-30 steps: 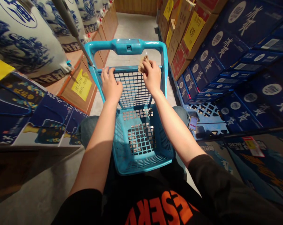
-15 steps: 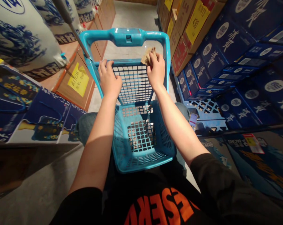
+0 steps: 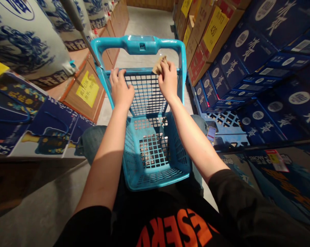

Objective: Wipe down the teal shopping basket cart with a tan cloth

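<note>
Nearest, a black T-shirt (image 3: 129, 212) with orange lettering, then faded blue denim knees (image 3: 93, 140) on either side of a turquoise plastic lattice basket (image 3: 158, 184). Past the near rim, a gridded floor and mesh sides; off to the right, a lit smartphone (image 3: 211, 133) beside a pale-blue plastic pallet (image 3: 229, 137). Farther up, at the basket's far side, left hand (image 3: 121, 90) draped over the left end of a straight turquoise crossbar (image 3: 141, 71), fingers bent across it, thumb apart, grip loose and without any rag. Right hand (image 3: 169, 82) with grip closed on a crumpled tan rag (image 3: 158, 64), pinched between thumb and fingers at the crossbar's right end, apparently touching it, though hard to confirm behind the fingers. Judging from this, work at the crossbar probably under way rather than finished, with the rag not yet put down. No telling treated stretches from untreated ones, so amount left uncertain. Beyond the crossbar, clear of both hands, a thick turquoise handle (image 3: 141, 47). Farther off, white-and-blue ceramic jars (image 3: 23, 44) to the left, dark-blue printed cartons (image 3: 234, 65) to the right, and a grey aisle floor (image 3: 149, 25) between.
</note>
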Motion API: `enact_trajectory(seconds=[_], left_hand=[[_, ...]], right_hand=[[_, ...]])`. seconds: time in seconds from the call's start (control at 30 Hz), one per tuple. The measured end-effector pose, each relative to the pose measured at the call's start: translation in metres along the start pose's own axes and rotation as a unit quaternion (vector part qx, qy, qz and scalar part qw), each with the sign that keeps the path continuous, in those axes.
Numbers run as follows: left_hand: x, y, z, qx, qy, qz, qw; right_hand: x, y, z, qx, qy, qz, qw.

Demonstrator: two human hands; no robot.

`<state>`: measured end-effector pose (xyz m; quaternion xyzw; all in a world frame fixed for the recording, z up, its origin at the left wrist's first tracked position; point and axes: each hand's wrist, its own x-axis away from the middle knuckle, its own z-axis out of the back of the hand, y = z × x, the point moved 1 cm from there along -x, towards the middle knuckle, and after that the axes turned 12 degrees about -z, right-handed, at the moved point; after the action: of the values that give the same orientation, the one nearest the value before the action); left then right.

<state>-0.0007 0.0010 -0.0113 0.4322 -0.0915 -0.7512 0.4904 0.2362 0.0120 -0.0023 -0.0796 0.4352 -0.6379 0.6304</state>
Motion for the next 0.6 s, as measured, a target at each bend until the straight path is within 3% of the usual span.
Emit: enact_trajectory(seconds=[0.17,0.43,0.6], left_hand=[[0.001,0.001,0.002,-0.006,-0.019,0.002,1.000],[0.003,0.006,0.003,-0.008,0.015,0.006,1.000],[0.005,0.014,0.001,-0.032,0.030,-0.012,0.999]], right_hand=[[0.010,-0.022,-0.019,0.030,-0.067,0.062,0.995],[0.002,-0.002,-0.002,0.016,0.008,-0.022,1.000],[0.013,-0.026,-0.021,-0.005,-0.054,0.074,0.996]])
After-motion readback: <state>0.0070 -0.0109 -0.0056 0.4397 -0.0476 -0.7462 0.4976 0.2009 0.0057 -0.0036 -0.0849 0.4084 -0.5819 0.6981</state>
